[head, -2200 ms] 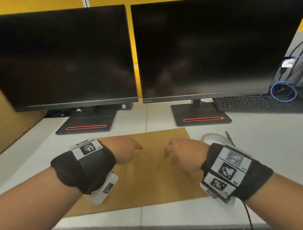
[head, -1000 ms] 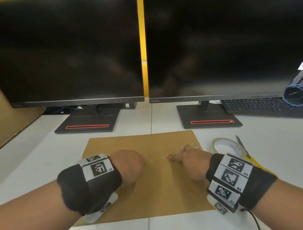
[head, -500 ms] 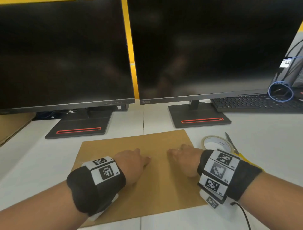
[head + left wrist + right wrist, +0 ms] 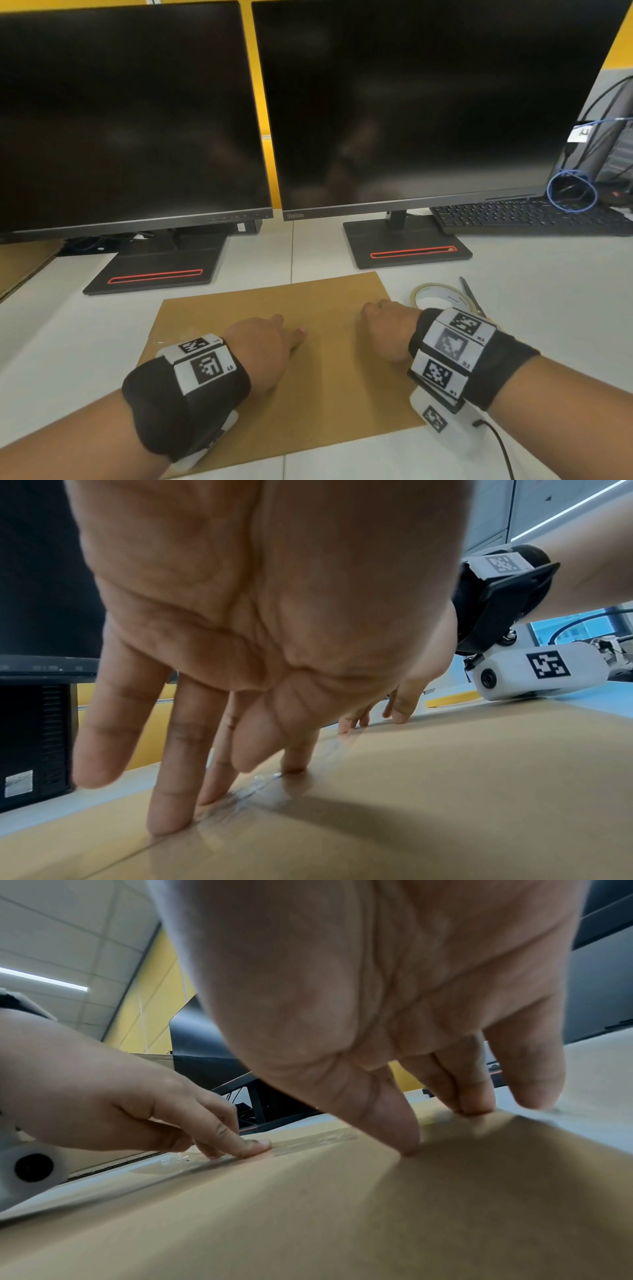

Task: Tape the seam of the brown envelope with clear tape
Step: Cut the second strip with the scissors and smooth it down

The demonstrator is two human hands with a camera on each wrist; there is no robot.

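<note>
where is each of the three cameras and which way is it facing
Head: worn on the head, looks forward and down at the envelope, two monitors behind; both forearms and wristbands show.
Left wrist: under the left hand, looks along its fingers pressing the tape.
Right wrist: under the right hand, looks along its fingers on the envelope.
Shared: each wrist view shows the other hand and the tape strip.

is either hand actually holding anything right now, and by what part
Nothing is held. The left hand and right hand press straight fingers on the clear tape strip along the envelope seam.
</note>
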